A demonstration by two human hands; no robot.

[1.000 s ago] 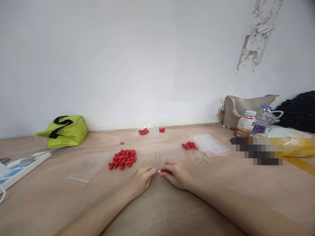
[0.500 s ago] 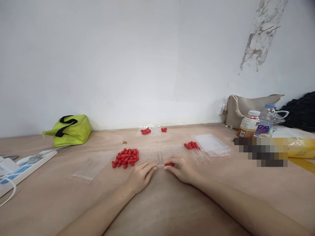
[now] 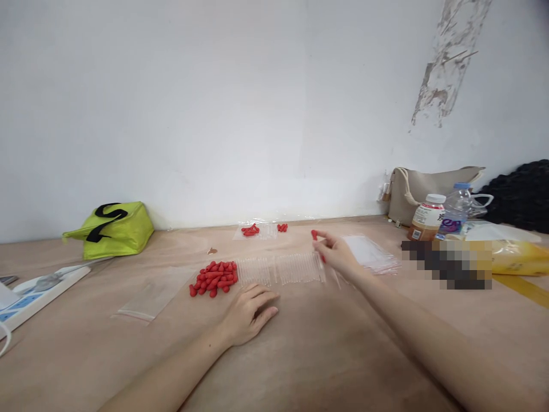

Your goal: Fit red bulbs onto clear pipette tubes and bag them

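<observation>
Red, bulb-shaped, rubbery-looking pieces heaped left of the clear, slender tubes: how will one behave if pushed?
The red, bulb-shaped pieces would probably roll in a curve, since one end looks fatter. A pushed one may nudge its neighbours, as they lie heaped together. Each is likely light, looking small compared with the left hand.
</observation>
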